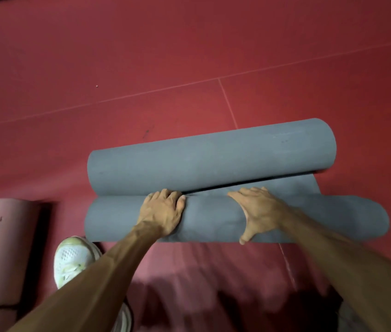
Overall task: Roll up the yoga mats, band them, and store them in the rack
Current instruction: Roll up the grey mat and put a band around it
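Rolling grey foam yoga mat [213,159] on red floor [189,56], nearly there: left hand [163,212] curls over near roll, right hand [259,212] presses flat. Banding, rack not done yet. Pink rolled mat [3,248] waits nearby.

1 view only: a wide-angle camera on the person's head, looking steeply down and a little forward at the red floor [189,56]. The lens sits above and behind both arms, which enter from the bottom corners and reach away toward mid-frame. There the left hand [161,212] and right hand [259,212] lie on the grey mat [213,159], near the camera and filling the central band. A white shoe [72,259] shows almost straight below the lens at lower left. A pink mat [3,248] is cut by the left edge. Floor seams slope up to the right, so the frame sits slightly tilted. The bottom part is blurred.
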Demonstrator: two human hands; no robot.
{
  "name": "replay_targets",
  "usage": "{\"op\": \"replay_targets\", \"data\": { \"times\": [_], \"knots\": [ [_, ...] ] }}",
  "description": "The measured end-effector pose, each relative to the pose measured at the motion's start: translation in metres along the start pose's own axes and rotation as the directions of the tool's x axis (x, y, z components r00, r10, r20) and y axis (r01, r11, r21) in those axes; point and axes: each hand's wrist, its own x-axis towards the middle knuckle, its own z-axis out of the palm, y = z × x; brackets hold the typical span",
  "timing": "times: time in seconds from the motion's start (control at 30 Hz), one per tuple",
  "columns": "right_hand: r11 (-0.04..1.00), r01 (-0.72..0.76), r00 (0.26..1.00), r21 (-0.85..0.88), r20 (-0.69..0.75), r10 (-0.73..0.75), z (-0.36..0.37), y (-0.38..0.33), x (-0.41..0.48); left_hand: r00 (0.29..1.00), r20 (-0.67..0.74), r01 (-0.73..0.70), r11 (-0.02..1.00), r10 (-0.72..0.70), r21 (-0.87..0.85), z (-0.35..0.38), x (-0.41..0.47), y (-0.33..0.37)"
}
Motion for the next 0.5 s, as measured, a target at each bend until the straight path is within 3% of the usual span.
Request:
{"op": "replay_targets", "data": {
  "times": [0.27, 0.5],
  "knots": [
    [1.0, 0.007, 1.0, 0.022, -0.005, -0.007, 0.007, -0.001, -0.002, 0.977, 0.158, 0.145, 0.989, -0.142, -0.01, 0.002, 0.016, 0.007],
    [0.997, 0.005, 0.998, 0.083, 0.059, -0.01, -0.001, 0.004, 0.008, 0.979, -0.008, 0.203, 0.976, -0.204, -0.077, 0.005, 0.024, 0.009]
  ]
}}
